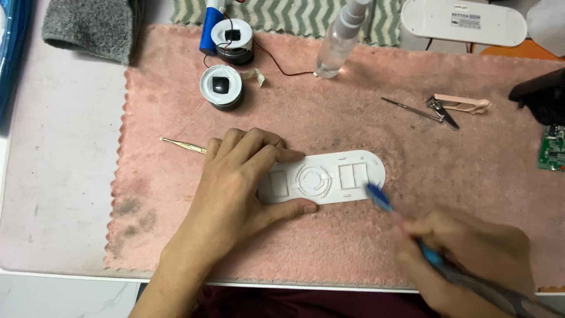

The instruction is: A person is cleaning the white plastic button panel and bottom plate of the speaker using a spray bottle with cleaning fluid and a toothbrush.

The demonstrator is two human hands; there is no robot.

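A flat white oblong plastic panel (341, 175) with a round centre and square recesses lies on a pink towel (329, 118). My left hand (241, 176) presses down on its left end, thumb along the near edge, fingers over the far edge. My right hand (471, 259) grips a blue-tipped tool (379, 197) like a pen; the tip is blurred and sits at the panel's right near corner.
On the towel behind are two round white-and-black parts (221, 86) (232, 40) with thin wires, a blue cylinder (209, 29), a clear spray bottle (338, 41), a thin metal pick (182, 145), a small screwdriver (409, 109), clippers (462, 105). A green circuit board (552, 150) lies at right.
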